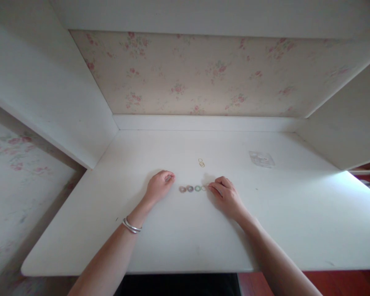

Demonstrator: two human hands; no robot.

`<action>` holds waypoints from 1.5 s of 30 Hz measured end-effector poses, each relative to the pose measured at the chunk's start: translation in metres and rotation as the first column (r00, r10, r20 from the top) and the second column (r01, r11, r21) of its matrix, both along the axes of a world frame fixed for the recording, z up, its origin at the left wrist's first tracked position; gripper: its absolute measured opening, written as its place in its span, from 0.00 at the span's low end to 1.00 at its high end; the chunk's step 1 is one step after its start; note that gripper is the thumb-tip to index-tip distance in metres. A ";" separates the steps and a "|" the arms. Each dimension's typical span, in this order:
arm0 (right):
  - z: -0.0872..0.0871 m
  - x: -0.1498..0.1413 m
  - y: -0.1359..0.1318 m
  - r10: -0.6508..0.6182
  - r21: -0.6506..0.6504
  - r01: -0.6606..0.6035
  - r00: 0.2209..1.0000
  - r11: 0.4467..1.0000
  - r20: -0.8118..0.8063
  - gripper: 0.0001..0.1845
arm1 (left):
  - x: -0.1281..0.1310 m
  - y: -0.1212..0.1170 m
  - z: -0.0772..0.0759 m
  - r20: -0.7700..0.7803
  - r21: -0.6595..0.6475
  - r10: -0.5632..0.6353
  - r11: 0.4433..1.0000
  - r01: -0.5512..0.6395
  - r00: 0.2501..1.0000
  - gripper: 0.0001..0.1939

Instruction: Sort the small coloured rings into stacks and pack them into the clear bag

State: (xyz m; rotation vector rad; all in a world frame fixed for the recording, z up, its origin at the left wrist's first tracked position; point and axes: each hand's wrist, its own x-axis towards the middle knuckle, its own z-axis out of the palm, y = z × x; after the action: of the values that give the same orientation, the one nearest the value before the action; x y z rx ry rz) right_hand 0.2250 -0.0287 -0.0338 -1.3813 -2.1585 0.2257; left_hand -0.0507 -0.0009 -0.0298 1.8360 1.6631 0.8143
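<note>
A short row of small rings lies on the white tabletop between my hands: a brownish ring (182, 189), a dark grey ring (190, 188), a green ring (197, 188) and a thin pale ring (204, 188). At the right end of this row, my right hand (226, 196) is closed in a pinch, its fingertips at a thin ring partly hidden by them. My left hand (160, 185) rests left of the row, fingers curled and thumb against them, with nothing visible in it. Several thin gold rings (201, 164) lie together behind the row.
A clear plastic bag (262, 159) lies on the tabletop (160, 246) at the back right. White side panels and a floral-papered back wall (203, 74) enclose the surface. The table's front edge runs below my forearms.
</note>
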 end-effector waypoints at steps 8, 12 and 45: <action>0.001 -0.006 -0.006 0.043 0.009 -0.043 0.998 0.999 0.051 0.15 | 0.001 0.000 -0.001 0.004 -0.013 0.014 1.000 -0.014 1.000 0.12; 0.002 -0.008 -0.006 0.056 0.001 -0.056 0.995 0.998 0.080 0.15 | 0.000 0.000 -0.003 0.021 -0.009 0.014 1.000 -0.013 1.000 0.12; 0.002 -0.010 -0.007 0.082 0.038 -0.085 0.993 0.996 0.089 0.12 | 0.001 -0.001 0.002 0.024 -0.029 0.020 0.999 -0.019 1.000 0.13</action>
State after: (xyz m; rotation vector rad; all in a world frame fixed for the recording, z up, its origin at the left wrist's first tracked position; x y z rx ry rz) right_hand 0.2154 -0.0361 -0.0318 -1.3014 -2.2824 0.1542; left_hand -0.0501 -0.0020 -0.0279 1.7861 1.6715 0.8136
